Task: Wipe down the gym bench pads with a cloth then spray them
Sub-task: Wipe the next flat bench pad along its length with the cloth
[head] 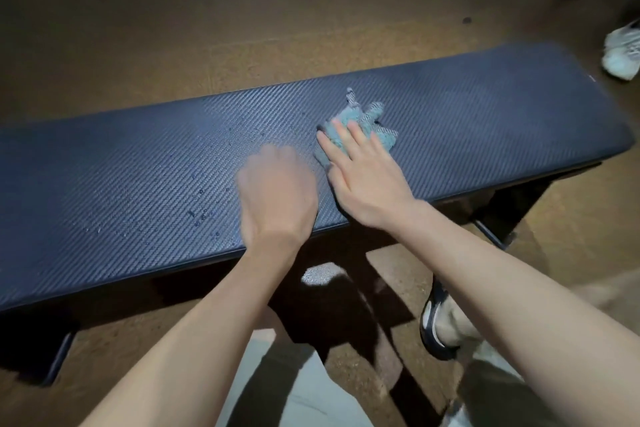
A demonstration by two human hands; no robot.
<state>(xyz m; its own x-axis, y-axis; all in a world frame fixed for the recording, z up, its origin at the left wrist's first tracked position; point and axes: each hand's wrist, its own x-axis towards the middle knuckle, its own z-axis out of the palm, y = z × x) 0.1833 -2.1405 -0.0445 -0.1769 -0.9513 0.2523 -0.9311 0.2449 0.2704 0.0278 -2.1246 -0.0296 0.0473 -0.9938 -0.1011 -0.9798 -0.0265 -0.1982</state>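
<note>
With the right hand point(363, 166) pressed flat and spread on the cloth point(360, 128) and the blurred left hand point(277, 184), whose grip I cannot tell, at its 8 o'clock, the crumpled cloth could bunch and skip the droplets point(202, 215) on the bench pad point(121, 166).

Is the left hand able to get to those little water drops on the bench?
Probably yes. The left hand hovers blurred over the bench pad, and the droplets lie just beside it with nothing between. The cloth, though, is under the right hand.
</note>
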